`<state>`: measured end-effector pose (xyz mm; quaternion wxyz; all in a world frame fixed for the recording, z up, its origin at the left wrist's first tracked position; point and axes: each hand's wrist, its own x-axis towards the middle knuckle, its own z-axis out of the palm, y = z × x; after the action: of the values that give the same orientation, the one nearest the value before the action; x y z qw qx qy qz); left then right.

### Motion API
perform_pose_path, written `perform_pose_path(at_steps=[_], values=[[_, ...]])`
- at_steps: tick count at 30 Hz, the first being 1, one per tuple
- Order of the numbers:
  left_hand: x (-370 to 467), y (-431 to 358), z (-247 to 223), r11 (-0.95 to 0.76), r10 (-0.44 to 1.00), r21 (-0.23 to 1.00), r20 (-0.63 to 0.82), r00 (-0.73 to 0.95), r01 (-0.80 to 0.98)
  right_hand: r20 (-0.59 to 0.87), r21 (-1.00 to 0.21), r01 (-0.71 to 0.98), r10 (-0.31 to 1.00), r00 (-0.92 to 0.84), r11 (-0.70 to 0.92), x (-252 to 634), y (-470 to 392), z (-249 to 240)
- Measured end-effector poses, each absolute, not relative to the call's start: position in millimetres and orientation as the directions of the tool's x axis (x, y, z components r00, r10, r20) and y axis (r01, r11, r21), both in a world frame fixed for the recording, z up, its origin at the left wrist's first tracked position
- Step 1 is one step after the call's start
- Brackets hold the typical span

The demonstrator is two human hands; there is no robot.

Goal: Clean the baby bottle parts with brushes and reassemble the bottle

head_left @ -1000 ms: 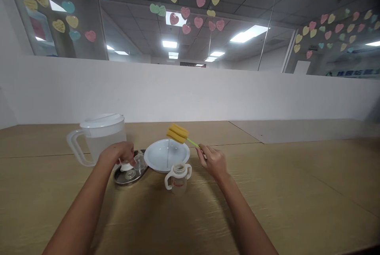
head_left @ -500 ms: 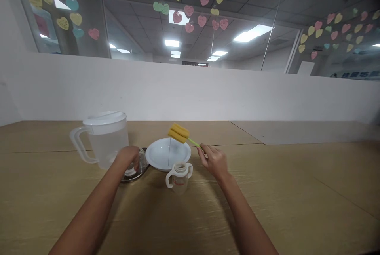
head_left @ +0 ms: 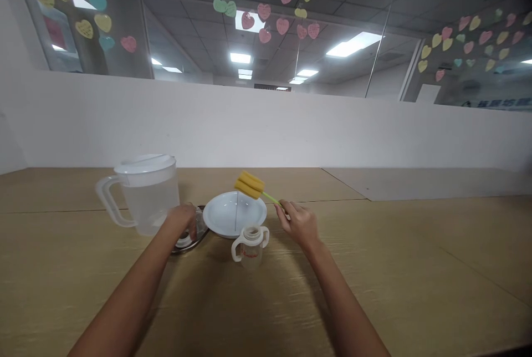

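My right hand (head_left: 300,225) grips the thin green handle of a yellow sponge bottle brush (head_left: 250,184), its head tilted above the far side of a white bowl (head_left: 216,227). A thin line runs down from the sponge into the bowl, perhaps a trickle of liquid. In front of the bowl stands a clear baby bottle (head_left: 251,254), upright and uncapped, with two white handles. My left hand (head_left: 182,219) reaches over a round metal tray (head_left: 201,235), fingers curled downward against a clear piece (head_left: 200,217); what they hold is mostly hidden. A white ring (head_left: 183,241) lies below that hand.
A lidded translucent pitcher (head_left: 152,196) with a handle stands on the left, just behind my left hand. All of these rest on a wood-coloured table (head_left: 399,268). A low white wall (head_left: 266,129) closes the far side, with glass panels and heart-shaped notes above.
The view has shifted very slightly. Both hands, the brush, the bottle and the bowl stay practically in the same places.
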<state>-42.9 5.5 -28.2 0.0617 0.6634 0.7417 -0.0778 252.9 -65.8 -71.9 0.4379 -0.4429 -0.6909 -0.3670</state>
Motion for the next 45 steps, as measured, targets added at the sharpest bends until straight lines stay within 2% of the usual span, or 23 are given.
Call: perform_pose_path(at_steps=[5, 11, 14, 17, 22, 26, 35, 40, 45], values=[[-35.1, -10.2, -11.1, 0.077, 0.976, -0.044, -0.202, -0.084, 0.996, 0.934, 0.133, 0.932, 0.273, -0.232, 0.338, 252.5, -66.4, -70.5], [-19.9, -41.7, 30.5, -0.074, 0.995, -0.039, 0.071, 0.077, 0.996, 0.927, 0.104, 0.938, 0.309, -0.211, 0.329, 252.1, -66.6, -68.9], [-0.8, -41.6, 27.2, -0.231, 0.966, 0.015, 0.121, 0.228, 0.973, 0.929, 0.094, 0.938, 0.309, -0.203, 0.333, 251.8, -66.0, -68.6], [18.1, -27.5, 3.2, -0.395, 0.917, 0.084, 0.09, 0.388, 0.915, 0.924, 0.077, 0.943, 0.332, -0.189, 0.323, 251.2, -64.9, -68.6], [29.0, -9.0, -29.8, -0.413, 0.91, 0.052, 0.061, 0.409, 0.909, 0.818, -0.043, 0.979, 0.57, -0.079, 0.198, 249.5, -62.2, -69.3], [29.0, -8.0, -37.1, -0.439, 0.898, 0.073, 0.057, 0.436, 0.895, 0.695, -0.072, 0.994, 0.719, -0.01, 0.083, 248.7, -59.7, -71.3], [23.0, 8.0, -51.0, -0.533, 0.845, 0.167, 0.055, 0.532, 0.829, 0.646, -0.114, 0.993, 0.762, 0.044, 0.039, 248.9, -57.8, -72.6], [22.0, 7.6, -48.4, -0.523, 0.852, 0.157, 0.118, 0.51, 0.838, 0.632, -0.148, 0.989, 0.771, 0.075, 0.026, 250.6, -58.5, -70.1], [24.2, 7.5, -53.5, -0.52, 0.854, 0.154, 0.059, 0.518, 0.84, 0.595, -0.164, 0.986, 0.799, 0.091, 0.01, 252.8, -58.5, -68.9]])
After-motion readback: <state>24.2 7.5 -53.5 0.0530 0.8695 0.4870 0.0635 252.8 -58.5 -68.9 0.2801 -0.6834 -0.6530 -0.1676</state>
